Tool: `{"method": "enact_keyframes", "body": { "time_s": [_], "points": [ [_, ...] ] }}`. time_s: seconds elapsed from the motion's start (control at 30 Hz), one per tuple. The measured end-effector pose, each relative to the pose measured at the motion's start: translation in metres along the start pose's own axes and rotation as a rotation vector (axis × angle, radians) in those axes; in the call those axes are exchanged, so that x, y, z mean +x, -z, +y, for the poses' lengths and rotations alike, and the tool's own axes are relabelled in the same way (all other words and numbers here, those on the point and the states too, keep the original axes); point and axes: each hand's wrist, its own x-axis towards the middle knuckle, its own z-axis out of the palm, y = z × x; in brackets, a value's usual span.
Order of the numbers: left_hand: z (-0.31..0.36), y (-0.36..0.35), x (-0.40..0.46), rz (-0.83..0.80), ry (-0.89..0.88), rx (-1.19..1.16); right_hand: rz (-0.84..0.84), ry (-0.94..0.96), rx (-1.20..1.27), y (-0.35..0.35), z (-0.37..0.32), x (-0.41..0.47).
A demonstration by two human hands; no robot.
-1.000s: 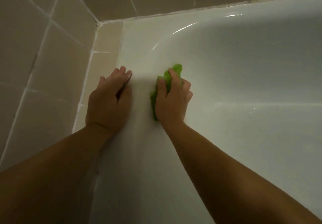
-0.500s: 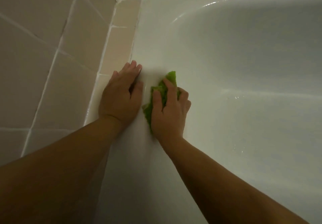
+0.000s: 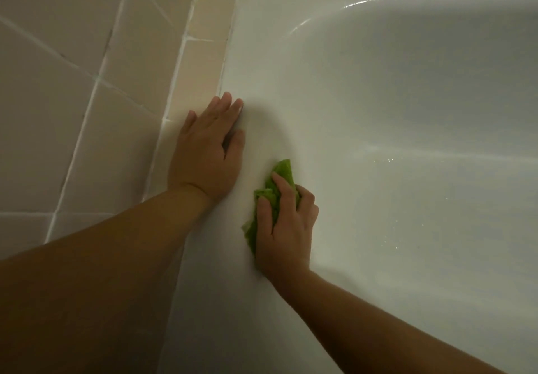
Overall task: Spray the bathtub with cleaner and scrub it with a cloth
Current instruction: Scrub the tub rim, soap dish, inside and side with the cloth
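From my remote seat, the white bathtub [image 3: 378, 111] fills most of the head view, its glossy basin curving away to the right, with bright highlights near the far corner and small wet glints scattered along the inner slope. Beige wall tiles [image 3: 58, 97] with pale grout lines take up the left side, and a narrow tiled ledge [image 3: 203, 62] runs between them and the tub's flat rim.

I see both bare forearms reaching in from the bottom edge. The left hand [image 3: 205, 152] rests flat, palm down, on the tub rim just beside the tiled ledge; its fingers [image 3: 230, 105] are straight and spread a little, pointing toward the far corner, holding nothing. The thumb lies alongside on the rim's inner side.

The right hand [image 3: 286, 222] sits lower and nearer, apart from the left, on the rim where it rolls over into the basin. It presses a crumpled green cloth [image 3: 279, 174] against the white surface, thumb and curled fingers closed over the fabric. The cloth bunches out past the fingertips toward the far end, and a strip of it shows along the thumb side of the hand, touching the tub.
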Motion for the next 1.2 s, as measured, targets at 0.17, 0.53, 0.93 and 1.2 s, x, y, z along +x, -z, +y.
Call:
{"method": "enact_keyframes", "body": {
  "time_s": [0.17, 0.53, 0.93, 1.2],
  "points": [
    [0.002, -0.001, 0.013, -0.02, -0.022, 0.026, 0.136, -0.023, 0.03, -0.005, -0.014, 0.088],
    [0.012, -0.006, 0.103, -0.112, -0.133, 0.095, 0.479, -0.156, 0.186, 0.0, -0.014, 0.238],
    [0.03, -0.017, 0.196, -0.098, -0.342, 0.114, 0.586, -0.613, 0.159, 0.01, 0.137, 0.284],
    [0.044, -0.019, 0.214, -0.137, -0.356, 0.109, 0.65, -0.519, 0.438, 0.019, 0.031, 0.29]
  ]
}}
